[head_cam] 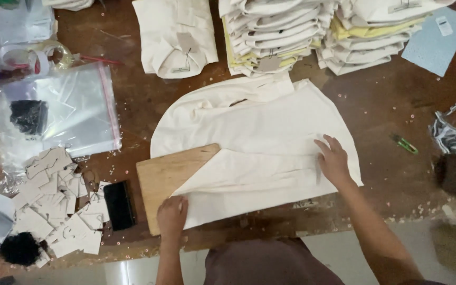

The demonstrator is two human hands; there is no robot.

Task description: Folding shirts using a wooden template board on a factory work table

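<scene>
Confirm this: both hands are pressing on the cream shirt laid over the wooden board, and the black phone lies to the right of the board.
Not quite. The head view shows the black phone lying to the left of the wooden board, beside the paper tags. The rest holds: the left hand and right hand both press on the cream shirt laid over the board.

- We are seeing stacks of folded cream and yellow garments (281,31) lying along the far edge of the brown table (391,121).
- We are noticing one folded cream garment (175,34) lying apart, left of the stacks.
- We are finding clear plastic bags (75,108) sitting at the left.
- We are spotting a heap of beige paper tags (54,200) lying beside a black phone (119,205).
- We are seeing a small green tool (406,143) resting at the right, near a pale blue card (435,42).
</scene>
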